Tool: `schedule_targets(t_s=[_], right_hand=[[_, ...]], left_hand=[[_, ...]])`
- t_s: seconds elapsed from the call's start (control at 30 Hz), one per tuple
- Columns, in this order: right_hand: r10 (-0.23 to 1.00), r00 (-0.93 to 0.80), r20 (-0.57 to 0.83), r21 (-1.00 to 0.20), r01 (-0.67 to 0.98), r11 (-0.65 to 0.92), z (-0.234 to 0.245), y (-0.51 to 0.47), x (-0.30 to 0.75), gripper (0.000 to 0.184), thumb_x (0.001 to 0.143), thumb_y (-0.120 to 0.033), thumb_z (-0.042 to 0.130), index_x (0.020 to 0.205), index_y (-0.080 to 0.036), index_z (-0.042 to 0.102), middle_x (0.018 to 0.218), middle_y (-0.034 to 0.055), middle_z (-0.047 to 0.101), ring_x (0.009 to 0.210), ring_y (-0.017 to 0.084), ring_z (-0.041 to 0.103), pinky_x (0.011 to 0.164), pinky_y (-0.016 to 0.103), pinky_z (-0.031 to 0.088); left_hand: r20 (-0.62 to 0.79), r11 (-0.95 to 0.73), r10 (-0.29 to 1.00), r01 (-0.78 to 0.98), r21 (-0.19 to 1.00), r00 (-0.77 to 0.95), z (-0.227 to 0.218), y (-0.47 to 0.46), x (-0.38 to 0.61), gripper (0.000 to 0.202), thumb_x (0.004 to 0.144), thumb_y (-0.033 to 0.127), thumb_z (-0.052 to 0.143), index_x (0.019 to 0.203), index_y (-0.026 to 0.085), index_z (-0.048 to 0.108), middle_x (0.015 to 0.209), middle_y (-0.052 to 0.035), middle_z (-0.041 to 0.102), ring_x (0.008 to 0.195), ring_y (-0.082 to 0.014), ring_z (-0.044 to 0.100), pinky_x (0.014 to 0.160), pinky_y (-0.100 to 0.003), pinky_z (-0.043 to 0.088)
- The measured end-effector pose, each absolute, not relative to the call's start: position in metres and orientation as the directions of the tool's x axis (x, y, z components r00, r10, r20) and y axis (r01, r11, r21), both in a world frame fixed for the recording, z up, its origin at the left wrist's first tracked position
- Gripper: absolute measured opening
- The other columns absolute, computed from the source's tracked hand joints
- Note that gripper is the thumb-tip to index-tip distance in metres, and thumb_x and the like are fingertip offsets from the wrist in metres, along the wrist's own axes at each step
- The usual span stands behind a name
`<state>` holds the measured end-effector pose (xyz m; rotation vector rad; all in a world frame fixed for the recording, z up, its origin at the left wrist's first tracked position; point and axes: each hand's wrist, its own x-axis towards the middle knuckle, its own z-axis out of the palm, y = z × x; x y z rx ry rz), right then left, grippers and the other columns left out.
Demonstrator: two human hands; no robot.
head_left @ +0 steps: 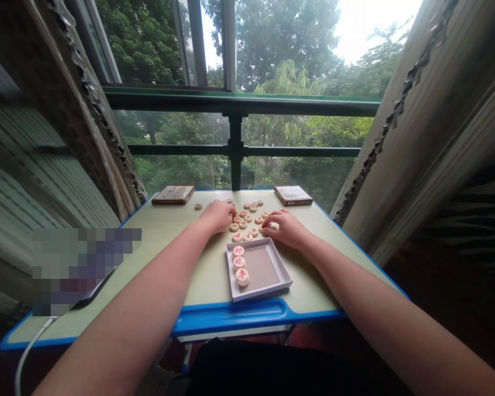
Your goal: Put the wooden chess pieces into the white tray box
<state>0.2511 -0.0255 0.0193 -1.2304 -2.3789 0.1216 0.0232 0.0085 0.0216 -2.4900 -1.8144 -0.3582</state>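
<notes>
Round wooden Chinese chess pieces [243, 224] with red or dark characters lie loosely grouped on the table. At the group's left side is my left hand [219, 216], its fingers curled down and closed at a piece that they mostly hide. On the right side, the bent fingertips of my right hand [286, 226] pinch the edge of another chess piece [262, 229], which rests at table height. Nearer to me stands a shallow open box tray [279, 288]. Along its left wall are red-marked pieces [239, 262] in a column.
Two flat brown boxes stand at the far corners, a left box [173, 194] and a right box [293, 195]. A pixelated device [86, 269] with a white cable [33, 342] lies at left. The table's blue rim [235, 317] has a groove in front. Beyond is a railed window.
</notes>
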Motion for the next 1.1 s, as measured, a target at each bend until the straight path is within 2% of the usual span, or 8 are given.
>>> schedule_targets(t_s=[0.33,0.53,0.6,0.7,0.8,0.9,1.0,1.1], right_hand=[[0.781,-0.539,0.316,-0.326,0.711,0.623,0.023,-0.028,0.251,0.009,0.074,-0.021,0.064,0.079,-0.019,0.071,0.083,0.0046,0.071,0.086,0.02,0.056,0.079,0.032,0.044],[0.813,-0.449,0.372,-0.443,0.684,0.58,0.043,-0.045,0.254,0.016,0.075,-0.03,0.063,0.085,-0.019,0.069,0.09,0.0036,0.07,0.083,0.018,0.054,0.072,0.03,0.042],[0.776,-0.547,0.313,-0.518,0.587,0.623,0.055,-0.057,0.256,0.02,0.075,-0.031,0.063,0.09,-0.018,0.068,0.092,0.0033,0.069,0.082,0.016,0.056,0.07,0.027,0.042],[0.64,-0.756,0.137,-0.553,0.478,0.682,0.066,-0.076,0.254,0.02,0.074,-0.031,0.065,0.09,-0.019,0.069,0.087,0.0021,0.068,0.083,0.015,0.055,0.074,0.026,0.041],[0.563,-0.826,0.012,-0.522,0.475,0.708,0.068,-0.089,0.249,0.024,0.071,-0.034,0.069,0.091,-0.021,0.072,0.082,0.0022,0.066,0.085,0.017,0.052,0.076,0.026,0.041],[0.554,-0.828,-0.088,-0.485,0.522,0.702,0.067,-0.091,0.247,0.03,0.068,-0.037,0.072,0.095,-0.025,0.073,0.08,0.0029,0.062,0.085,0.018,0.051,0.073,0.026,0.042],[0.556,-0.826,-0.093,-0.459,0.532,0.712,0.065,-0.085,0.249,0.031,0.068,-0.035,0.072,0.098,-0.026,0.072,0.082,0.0028,0.062,0.085,0.018,0.051,0.075,0.027,0.041],[0.512,-0.857,-0.064,-0.441,0.484,0.756,0.061,-0.079,0.251,0.019,0.071,-0.028,0.07,0.089,-0.024,0.074,0.088,0.0021,0.066,0.086,0.018,0.052,0.085,0.031,0.037]], left_hand=[[0.217,-0.329,0.932,0.928,0.172,0.29,0.022,0.009,0.024,0.035,0.072,0.013,0.044,0.093,0.023,0.071,0.106,-0.0054,0.067,0.103,-0.0229,0.057,0.092,-0.031,0.043],[0.207,-0.327,0.937,0.916,0.233,0.282,0.023,0.008,0.027,0.038,0.071,0.013,0.043,0.095,0.021,0.071,0.106,-0.0049,0.068,0.098,-0.0201,0.06,0.091,-0.027,0.043],[0.217,-0.336,0.932,0.914,0.226,0.288,0.022,0.009,0.027,0.038,0.071,0.014,0.043,0.096,0.021,0.071,0.105,-0.005,0.068,0.099,-0.0203,0.06,0.091,-0.027,0.044],[0.225,-0.339,0.929,0.917,0.208,0.292,0.02,0.011,0.026,0.037,0.071,0.015,0.044,0.096,0.021,0.071,0.104,-0.0057,0.068,0.099,-0.021,0.06,0.089,-0.027,0.044],[0.22,-0.342,0.929,0.917,0.206,0.297,0.018,0.012,0.025,0.037,0.069,0.015,0.044,0.093,0.021,0.071,0.104,-0.0053,0.068,0.097,-0.0206,0.06,0.089,-0.027,0.045],[0.219,-0.342,0.929,0.917,0.206,0.298,0.019,0.012,0.025,0.036,0.069,0.016,0.044,0.091,0.022,0.071,0.103,-0.0046,0.068,0.096,-0.0202,0.061,0.088,-0.027,0.045],[0.223,-0.342,0.928,0.92,0.193,0.298,0.02,0.011,0.025,0.034,0.07,0.018,0.044,0.09,0.022,0.071,0.102,-0.0047,0.068,0.096,-0.0203,0.06,0.085,-0.026,0.046],[0.225,-0.341,0.928,0.922,0.182,0.298,0.02,0.011,0.025,0.032,0.071,0.02,0.045,0.09,0.022,0.071,0.101,-0.004,0.069,0.095,-0.0196,0.06,0.085,-0.025,0.046]])
